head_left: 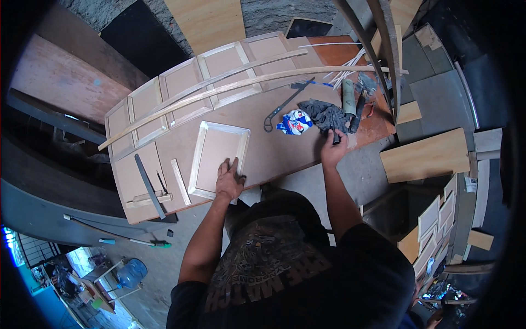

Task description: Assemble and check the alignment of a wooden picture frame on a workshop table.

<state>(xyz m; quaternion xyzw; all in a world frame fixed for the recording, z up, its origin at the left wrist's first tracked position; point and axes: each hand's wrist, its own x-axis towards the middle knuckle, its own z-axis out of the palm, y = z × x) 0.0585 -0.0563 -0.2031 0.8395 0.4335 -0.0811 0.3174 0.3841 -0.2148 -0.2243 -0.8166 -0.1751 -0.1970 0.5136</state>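
Observation:
A small rectangular wooden frame with a flat backing panel (221, 156) lies on the workbench. My left hand (229, 180) rests on its near right corner, fingers stretched over the rail. At the bench's near right edge, my right hand (334, 150) is closed around a short black handle (336, 137); what it belongs to is hidden. Just beyond that hand sits a crumpled dark plastic bag (324, 113). Beside the bag lie a blue and white packet (296, 122) and a dark metal tool with a hooked end (280, 108).
Long wooden strips (219, 90) cross a large panelled frame (181, 93) at the back of the bench. A long dark blade (149, 185) and wood offcuts (143, 199) lie at left. Thin white sticks (348, 67) and a green roll (348, 96) are at right. A plywood board (424, 156) stands beyond.

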